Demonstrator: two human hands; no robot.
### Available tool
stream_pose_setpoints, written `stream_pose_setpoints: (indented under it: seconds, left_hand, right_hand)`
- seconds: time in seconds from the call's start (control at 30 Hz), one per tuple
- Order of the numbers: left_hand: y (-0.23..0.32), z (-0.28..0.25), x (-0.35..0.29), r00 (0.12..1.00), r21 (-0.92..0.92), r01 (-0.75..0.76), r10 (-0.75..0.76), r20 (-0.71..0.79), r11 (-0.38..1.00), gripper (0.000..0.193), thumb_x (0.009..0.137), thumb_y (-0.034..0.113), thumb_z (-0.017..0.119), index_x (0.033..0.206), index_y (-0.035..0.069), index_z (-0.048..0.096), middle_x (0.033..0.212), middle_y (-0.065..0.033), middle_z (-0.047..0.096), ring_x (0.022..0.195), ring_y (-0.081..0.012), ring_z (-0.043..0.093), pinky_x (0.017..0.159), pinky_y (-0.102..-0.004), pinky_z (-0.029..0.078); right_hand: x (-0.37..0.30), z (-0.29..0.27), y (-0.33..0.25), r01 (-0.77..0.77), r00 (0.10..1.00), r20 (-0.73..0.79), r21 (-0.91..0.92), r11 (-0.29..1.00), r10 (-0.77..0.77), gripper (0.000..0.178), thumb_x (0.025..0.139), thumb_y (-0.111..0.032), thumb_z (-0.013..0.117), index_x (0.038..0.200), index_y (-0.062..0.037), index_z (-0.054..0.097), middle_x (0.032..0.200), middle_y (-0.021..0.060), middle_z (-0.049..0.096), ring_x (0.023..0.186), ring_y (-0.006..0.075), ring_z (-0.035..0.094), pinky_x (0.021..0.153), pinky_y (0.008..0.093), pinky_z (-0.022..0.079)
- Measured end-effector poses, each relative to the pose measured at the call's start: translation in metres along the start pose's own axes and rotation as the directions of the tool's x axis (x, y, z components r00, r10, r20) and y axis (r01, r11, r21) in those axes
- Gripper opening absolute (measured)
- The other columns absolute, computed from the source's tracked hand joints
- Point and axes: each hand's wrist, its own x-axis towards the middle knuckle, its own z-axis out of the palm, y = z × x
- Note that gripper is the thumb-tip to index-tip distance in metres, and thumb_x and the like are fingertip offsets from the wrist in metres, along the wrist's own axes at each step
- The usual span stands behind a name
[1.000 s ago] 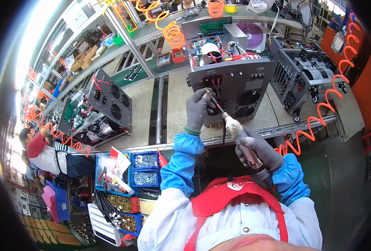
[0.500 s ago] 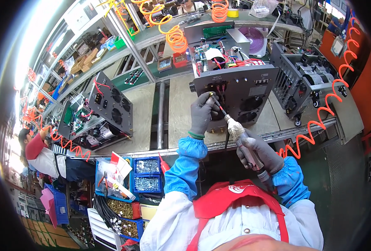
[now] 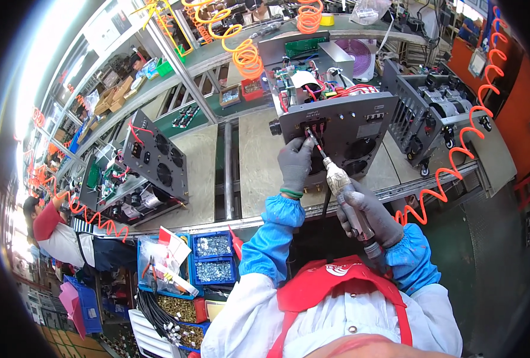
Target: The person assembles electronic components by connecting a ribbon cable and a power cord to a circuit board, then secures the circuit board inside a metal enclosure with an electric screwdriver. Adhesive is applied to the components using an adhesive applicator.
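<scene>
My right hand (image 3: 375, 216), in a grey glove, wraps round the body of a power screwdriver (image 3: 338, 180) with a taped nose. Its long bit (image 3: 319, 147) slants up and left to the terminal block (image 3: 317, 127) on the dark grey panel (image 3: 342, 119) of an electrical unit. My left hand (image 3: 296, 164), gloved too, is closed in a pinch beside the bit's tip, right at the block; whatever its fingertips grip is too small to name. Above the panel, the unit's inside shows red wires and circuit boards (image 3: 298, 77).
A similar unit (image 3: 154, 149) lies on the bench at left; another grey unit on casters (image 3: 432, 110) stands at right. Blue bins of small metal hardware (image 3: 212, 244) sit below the bench edge. An orange coiled hose (image 3: 477, 113) hangs at right. A co-worker (image 3: 65, 235) is at far left.
My left hand and the bit's tip have moved up to the terminal block from just below it. The right hand keeps its grip on the screwdriver.
</scene>
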Motion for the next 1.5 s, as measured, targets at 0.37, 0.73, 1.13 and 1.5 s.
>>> stream_pose_setpoints:
  seconds: [0.37, 0.73, 1.13, 1.5]
  left_hand:
    - [-0.02, 0.006, 0.014, 0.994, 0.025, -0.102, 0.103, -0.032, 0.994, 0.029, 0.089, 0.026, 0.068, 0.077, -0.001, 0.068, 0.054, -0.0033, 0.055, 0.05, -0.0072, 0.046, 0.046, -0.0299, 0.037]
    - [-0.021, 0.007, 0.015, 0.972, 0.018, -0.222, 0.223, -0.077, 0.975, 0.028, 0.088, 0.023, 0.067, 0.076, -0.002, 0.066, 0.058, -0.0031, 0.059, 0.055, -0.0074, 0.048, 0.05, -0.031, 0.04]
    - [-0.004, -0.026, -0.003, 0.993, -0.157, -0.091, 0.076, -0.095, 0.983, 0.025, 0.09, 0.024, 0.069, 0.093, -0.001, 0.07, 0.068, 0.0018, 0.058, 0.057, -0.008, 0.051, 0.051, -0.0274, 0.042]
    - [0.038, -0.005, 0.033, 0.923, 0.147, -0.318, 0.341, -0.177, 0.937, 0.053, 0.09, 0.04, 0.068, 0.122, -0.001, 0.055, 0.103, -0.0096, 0.064, 0.093, -0.0146, 0.059, 0.081, -0.0305, 0.048]
  right_hand:
    - [0.0, 0.031, -0.004, 0.01, 0.997, -0.082, 0.071, 0.997, -0.004, 0.041, 0.096, -0.04, 0.051, 0.127, -0.0133, 0.045, 0.074, 0.0035, 0.057, 0.05, 0.0114, 0.056, 0.043, 0.0242, 0.049]
    - [0.009, 0.048, 0.001, 0.036, 0.987, -0.154, -0.078, 0.996, -0.048, 0.053, 0.093, -0.043, 0.057, 0.133, -0.0116, 0.041, 0.073, 0.0049, 0.056, 0.049, 0.0126, 0.057, 0.041, 0.0266, 0.049]
    - [-0.053, -0.019, -0.013, -0.033, 0.96, -0.277, -0.235, 0.971, -0.034, 0.062, 0.083, -0.023, 0.065, 0.137, -0.0072, 0.04, 0.078, 0.0058, 0.056, 0.052, 0.0125, 0.056, 0.043, 0.0263, 0.046]
    - [0.03, -0.352, -0.152, 0.03, 0.658, -0.225, -0.946, 0.324, -0.718, 0.08, 0.075, -0.044, 0.073, 0.138, -0.0038, 0.044, 0.122, 0.0229, 0.059, 0.112, 0.0332, 0.058, 0.094, 0.0407, 0.045]
